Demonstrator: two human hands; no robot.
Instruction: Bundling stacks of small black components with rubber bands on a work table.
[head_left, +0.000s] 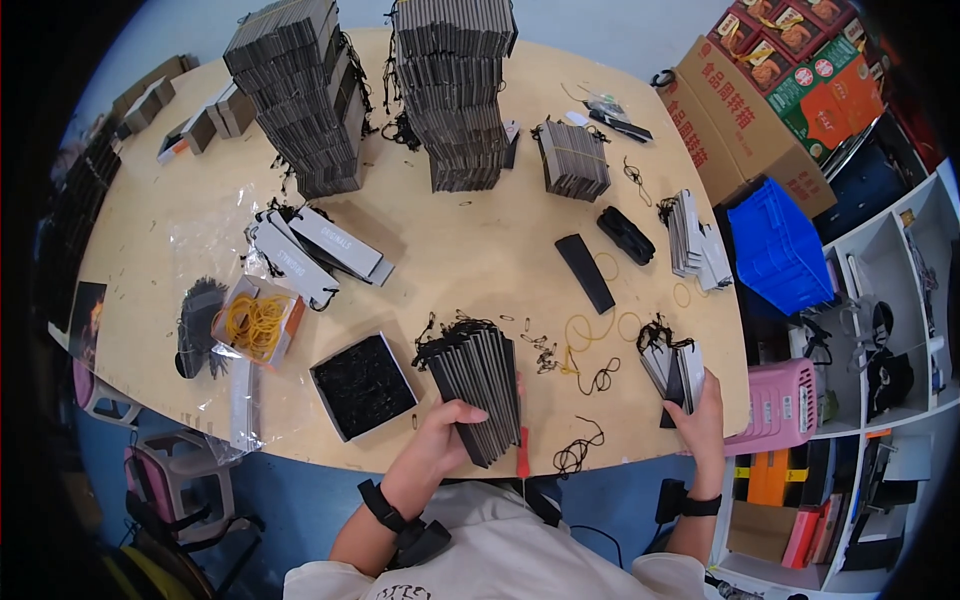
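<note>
On the surface (460, 260), just right of the open black-filled box (363, 387), the left hand (447, 437) had its fingers closed around a fanned stack of grey strips (478, 390), black cords bunched at its far end. A red-handled tool (523, 452) lay right of the box too, and a tangle of black cord (572, 460) spread farther right of it. Well to the right of the box, the right hand (702, 415) had its fingers gripping a smaller batch of pale and dark strips (690, 365). Left of the box and slightly beyond it, a small carton (290, 335) held yellow rubber bands (256, 322). Beyond the box, corded white strips (345, 240) overlapped in a pile; beyond it to the right lay a flat dark strip (585, 273) and a folded black bundle (626, 235). Farther beyond the box, on its right, stood a banded block of strips (572, 160), and two tall stacks of strips (455, 110) rose far behind the box
</note>
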